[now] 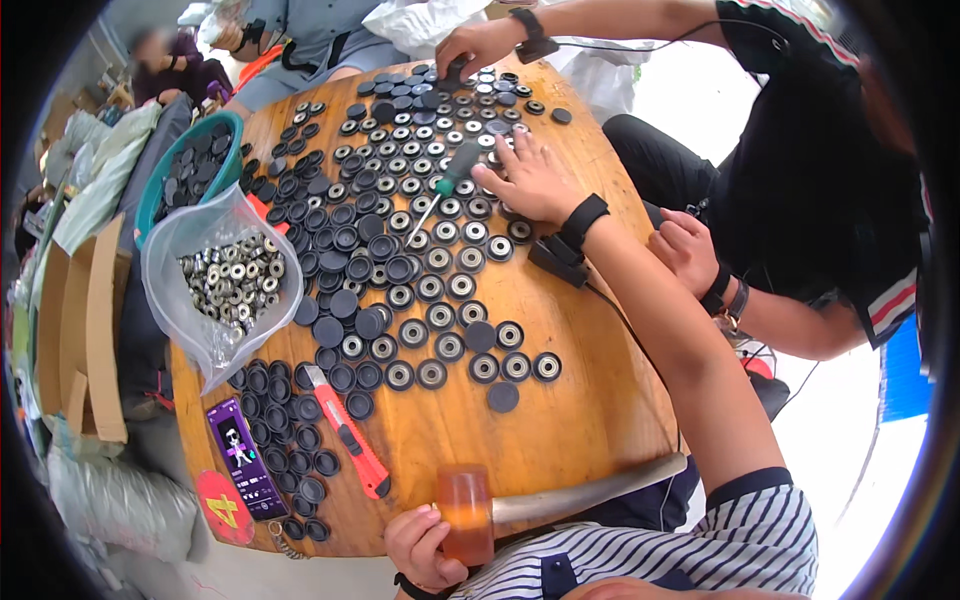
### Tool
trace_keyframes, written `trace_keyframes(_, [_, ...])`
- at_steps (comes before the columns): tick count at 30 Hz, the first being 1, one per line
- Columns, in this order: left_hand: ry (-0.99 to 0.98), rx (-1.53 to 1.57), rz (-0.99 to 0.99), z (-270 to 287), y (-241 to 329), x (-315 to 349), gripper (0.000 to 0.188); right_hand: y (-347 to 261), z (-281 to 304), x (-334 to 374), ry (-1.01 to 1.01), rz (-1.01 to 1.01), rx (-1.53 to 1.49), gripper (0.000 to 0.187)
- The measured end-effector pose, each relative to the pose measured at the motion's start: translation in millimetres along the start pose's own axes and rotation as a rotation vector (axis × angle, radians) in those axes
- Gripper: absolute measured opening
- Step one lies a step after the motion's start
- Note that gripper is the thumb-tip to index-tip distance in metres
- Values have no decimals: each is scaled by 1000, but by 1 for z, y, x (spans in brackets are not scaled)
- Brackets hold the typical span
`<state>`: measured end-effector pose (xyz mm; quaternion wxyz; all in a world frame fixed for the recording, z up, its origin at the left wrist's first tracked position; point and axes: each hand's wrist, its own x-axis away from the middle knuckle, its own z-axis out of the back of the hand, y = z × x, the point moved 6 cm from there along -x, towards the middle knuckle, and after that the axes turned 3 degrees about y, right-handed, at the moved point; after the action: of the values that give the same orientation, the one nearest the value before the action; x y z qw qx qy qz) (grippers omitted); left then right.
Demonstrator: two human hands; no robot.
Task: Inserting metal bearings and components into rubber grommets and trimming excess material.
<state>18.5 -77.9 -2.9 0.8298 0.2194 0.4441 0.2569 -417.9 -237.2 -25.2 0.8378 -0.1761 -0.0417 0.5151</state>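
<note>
My right hand point(535, 180) reaches far over the table, fingers spread above rows of black round caps with metal bearings point(445, 232) set in them. Next to its thumb lies a screwdriver point(458, 168) with a dark green handle, its shaft pointing toward me. At the near table edge, my left hand point(422, 545) has its fingers curled in beside the amber head of a mallet point(466, 515); what they hold, if anything, is hidden. The mallet's pale handle stretches to the right along the edge. Empty black caps point(345, 238) lie piled left of the bearing-filled ones.
At left stand a clear bag of loose bearings point(235, 285) and a teal basin point(238, 135) of black pieces. A red utility knife point(350, 440), a phone point(245, 460) and a red round tag point(222, 505) lie near left. A co-worker's hand point(475, 48) grips something dark across the table.
</note>
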Motion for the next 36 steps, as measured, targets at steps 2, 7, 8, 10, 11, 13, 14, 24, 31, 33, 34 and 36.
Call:
trace_keyframes(2, [10, 16, -17, -2, 2, 0, 40, 6, 7, 7, 87, -28, -54, 88])
trace_keyframes(7, [11, -10, -6, 0, -1, 4, 41, -63, 38, 107, 87, 480, -414, 69])
trace_keyframes(8, [22, -5, -11, 0, 0, 3, 38, -85, 51, 139, 38, 603, -363, 69])
trace_keyframes(10, [27, -5, -24, 0, 3, 2, 36, -108, 44, 187, -80, 752, -183, 69])
trace_keyframes(11, [29, -6, -14, 0, 3, 1, 36, -113, 36, 205, -93, 786, -167, 68])
trace_keyframes(13, [28, -5, -12, 0, 3, 0, 37, -110, 19, 218, -98, 815, -149, 67])
trace_keyframes(14, [36, 1, -1, 0, 3, -1, 38, -105, 9, 219, -68, 818, -84, 65])
trace_keyframes(24, [23, 8, -33, 1, 12, -11, 51, -11, 53, 89, 303, 266, -113, 62])
trace_keyframes(31, [2, 46, 29, 4, 4, -3, 47, 71, 39, -29, 198, -66, 217, 74])
trace_keyframes(33, [-27, 77, 19, 5, 0, -1, 41, 84, 35, -47, 164, -86, 256, 75])
trace_keyframes(34, [-55, 84, 15, 5, -1, -1, 39, 90, 32, -55, 127, -101, 240, 77])
trace_keyframes(36, [-111, 97, 8, 5, -1, -3, 33, 98, 25, -69, 86, -113, 224, 78])
